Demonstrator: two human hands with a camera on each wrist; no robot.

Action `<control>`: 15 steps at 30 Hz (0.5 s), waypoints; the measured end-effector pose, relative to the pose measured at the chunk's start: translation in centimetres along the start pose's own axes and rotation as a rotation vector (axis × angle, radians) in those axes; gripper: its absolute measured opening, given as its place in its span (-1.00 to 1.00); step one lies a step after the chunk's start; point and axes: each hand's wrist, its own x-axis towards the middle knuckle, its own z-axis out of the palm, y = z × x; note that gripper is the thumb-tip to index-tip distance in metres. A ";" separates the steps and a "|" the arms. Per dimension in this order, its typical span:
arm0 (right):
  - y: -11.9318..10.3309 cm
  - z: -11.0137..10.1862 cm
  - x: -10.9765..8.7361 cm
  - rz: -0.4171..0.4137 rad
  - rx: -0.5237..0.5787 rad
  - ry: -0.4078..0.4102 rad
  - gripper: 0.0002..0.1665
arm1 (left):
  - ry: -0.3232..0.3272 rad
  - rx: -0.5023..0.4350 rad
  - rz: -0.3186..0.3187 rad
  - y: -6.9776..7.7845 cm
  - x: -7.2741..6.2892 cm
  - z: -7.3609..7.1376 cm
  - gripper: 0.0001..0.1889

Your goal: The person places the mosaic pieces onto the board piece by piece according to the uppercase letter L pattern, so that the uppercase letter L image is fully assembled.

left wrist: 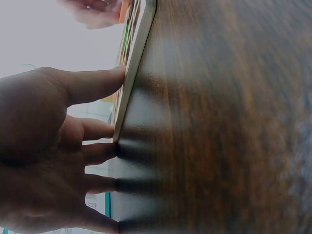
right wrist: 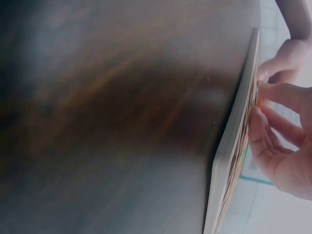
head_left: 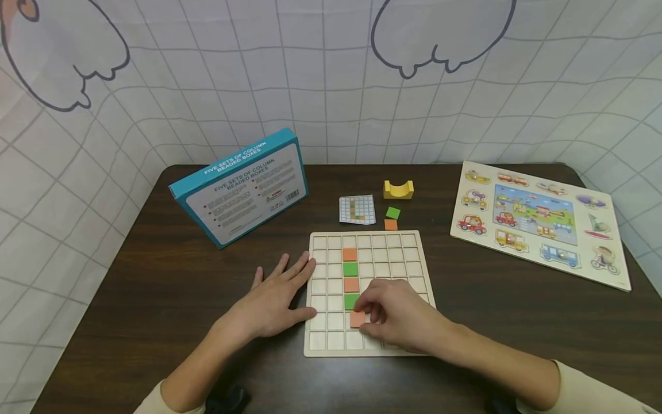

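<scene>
The right hand (head_left: 398, 316) pinches a square orange tile (head_left: 357, 319) between thumb and forefinger, its equal sides roughly along the grid. Left of these fingers, the left hand (head_left: 271, 305), fingers spread, touches the board (head_left: 362, 353). Just beyond the pinch, a green-and-orange column (head_left: 351, 284) runs away.

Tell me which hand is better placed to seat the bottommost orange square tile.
Probably the right hand: it pinches that orange square tile. The left hand, spread along the left edge of the pale wooden grid board, holds no tile.

Dark wooden table (head_left: 517, 305) — white gridded cloth (head_left: 320, 103) hangs behind.
</scene>
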 end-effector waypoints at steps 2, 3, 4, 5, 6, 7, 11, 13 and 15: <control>-0.1 0.2 0.1 -0.007 -0.011 -0.004 -0.78 | 0.001 0.000 0.004 0.0 0.0 0.0 -0.06; -0.2 0.2 0.1 -0.012 -0.022 -0.005 -0.78 | 0.002 -0.001 0.005 0.0 0.1 0.0 -0.06; -0.2 0.3 0.1 -0.017 -0.034 -0.008 -0.78 | 0.002 -0.002 0.005 0.0 0.1 0.0 -0.06; -0.3 0.4 0.1 -0.019 -0.041 -0.012 -0.78 | 0.002 -0.004 0.005 0.0 0.1 0.0 -0.06; -0.3 0.4 0.2 -0.025 -0.050 -0.015 -0.79 | 0.003 -0.005 0.005 0.0 0.1 0.0 -0.06; -0.4 0.5 0.2 -0.030 -0.062 -0.016 -0.79 | 0.005 -0.006 0.004 0.0 0.1 0.0 -0.06; -0.6 0.5 0.3 -0.046 -0.090 -0.012 -0.79 | 0.007 -0.009 0.004 -0.1 0.2 0.0 -0.06; -0.6 0.6 0.4 -0.049 -0.099 -0.010 -0.80 | 0.007 -0.009 0.002 -0.1 0.2 0.1 -0.06; -0.6 0.6 0.4 -0.049 -0.105 -0.009 -0.80 | 0.006 -0.008 -0.001 -0.1 0.2 0.1 -0.06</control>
